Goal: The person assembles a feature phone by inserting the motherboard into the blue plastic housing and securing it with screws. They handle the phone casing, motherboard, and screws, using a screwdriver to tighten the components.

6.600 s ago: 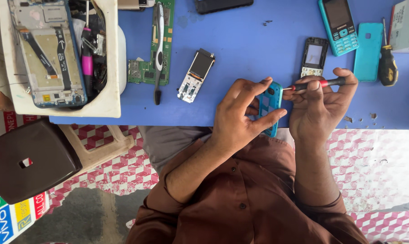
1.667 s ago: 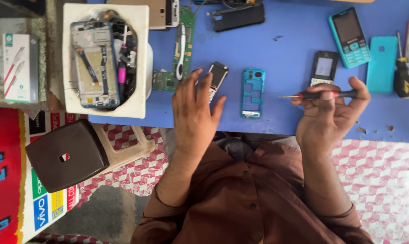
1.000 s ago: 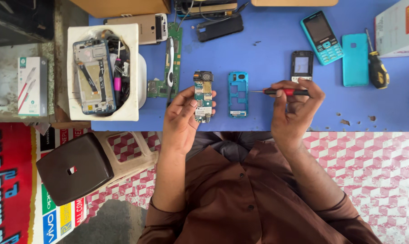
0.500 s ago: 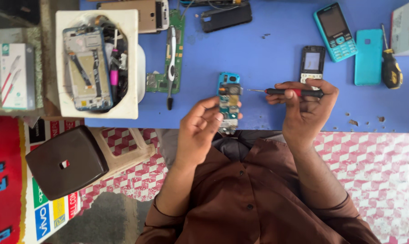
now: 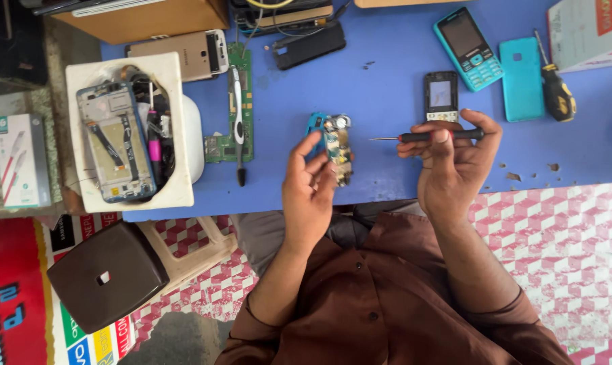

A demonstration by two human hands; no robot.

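My left hand [image 5: 309, 189] holds a small opened phone board [image 5: 338, 147] upright over the blue table [image 5: 387, 88], with the blue phone shell [image 5: 314, 124] just behind it. My right hand [image 5: 451, 159] grips a thin screwdriver [image 5: 431, 136] with a red and black handle, held level. Its metal tip points left and stops a short gap from the board.
A white tray [image 5: 177, 192] at the left holds a stripped phone frame and cables. A green circuit board [image 5: 235, 108], a small black keypad phone [image 5: 441, 94], a turquoise phone [image 5: 467, 47], a turquoise cover [image 5: 521, 78], and a yellow-handled screwdriver [image 5: 556, 91] lie on the table. A brown stool [image 5: 110, 277] stands below.
The left hand put down the blue shell, picked up the phone board from the table and brought it in front of the screwdriver tip. The right hand kept the screwdriver throughout.
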